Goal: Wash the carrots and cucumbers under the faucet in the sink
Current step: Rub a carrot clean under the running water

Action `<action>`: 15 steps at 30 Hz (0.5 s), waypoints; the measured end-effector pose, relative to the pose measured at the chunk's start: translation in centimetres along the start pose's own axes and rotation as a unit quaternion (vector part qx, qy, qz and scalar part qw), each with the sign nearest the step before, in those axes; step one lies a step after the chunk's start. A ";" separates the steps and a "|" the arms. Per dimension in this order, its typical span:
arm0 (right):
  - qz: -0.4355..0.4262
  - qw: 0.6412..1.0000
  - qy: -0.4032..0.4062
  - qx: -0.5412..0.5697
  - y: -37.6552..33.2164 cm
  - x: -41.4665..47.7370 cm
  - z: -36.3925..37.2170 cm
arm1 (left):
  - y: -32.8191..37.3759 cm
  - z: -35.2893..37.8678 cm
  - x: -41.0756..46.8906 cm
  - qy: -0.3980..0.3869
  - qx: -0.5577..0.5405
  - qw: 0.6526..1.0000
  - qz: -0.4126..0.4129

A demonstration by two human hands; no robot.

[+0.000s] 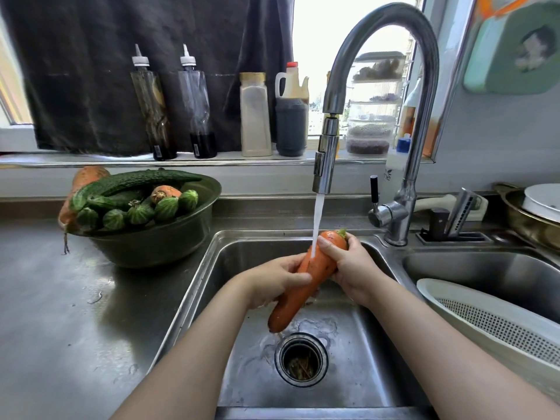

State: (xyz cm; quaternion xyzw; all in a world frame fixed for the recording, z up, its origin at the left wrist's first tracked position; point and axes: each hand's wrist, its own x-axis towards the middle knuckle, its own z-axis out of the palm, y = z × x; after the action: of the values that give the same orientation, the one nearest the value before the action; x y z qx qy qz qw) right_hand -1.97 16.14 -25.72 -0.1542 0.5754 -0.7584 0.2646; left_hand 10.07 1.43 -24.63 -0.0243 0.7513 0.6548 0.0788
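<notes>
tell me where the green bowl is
In the head view, the green bowl sits on the counter left of the sink, holding cucumbers and carrots.

White bottle (394, 165), 2 o'clock of centre: partial letters "ne", rest hidden. Squeeze bottles (153, 107): labels too small to read.

Daylight pours through the blown-out window (318, 40) ahead of me, glinting off the steel counter (60, 298); the wide lens bends the edges, and the upper right corner seems soft.
</notes>
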 end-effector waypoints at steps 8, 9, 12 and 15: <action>0.018 0.999 -0.048 0.019 0.0 0.1 -0.1 | 0.9 2.1 0.5 0.158 0.043 0.987 0.005; 0.023 0.997 -0.072 0.019 0.0 0.0 -0.3 | 0.9 2.1 0.5 0.171 0.032 0.985 0.000; 0.025 0.993 -0.110 -0.021 0.1 -0.3 -0.3 | 0.6 0.8 0.2 0.161 0.012 0.986 -0.035; 0.011 0.995 -0.079 -0.063 0.5 -0.5 -0.3 | 0.1 -0.5 -0.4 0.108 -0.017 0.993 -0.042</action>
State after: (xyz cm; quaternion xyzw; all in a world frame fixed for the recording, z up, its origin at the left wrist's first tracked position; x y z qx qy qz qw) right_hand -1.62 16.56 -26.21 -0.2240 0.6012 -0.7027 0.3076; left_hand 10.38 0.97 -24.44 -0.1275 0.7427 0.6569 0.0241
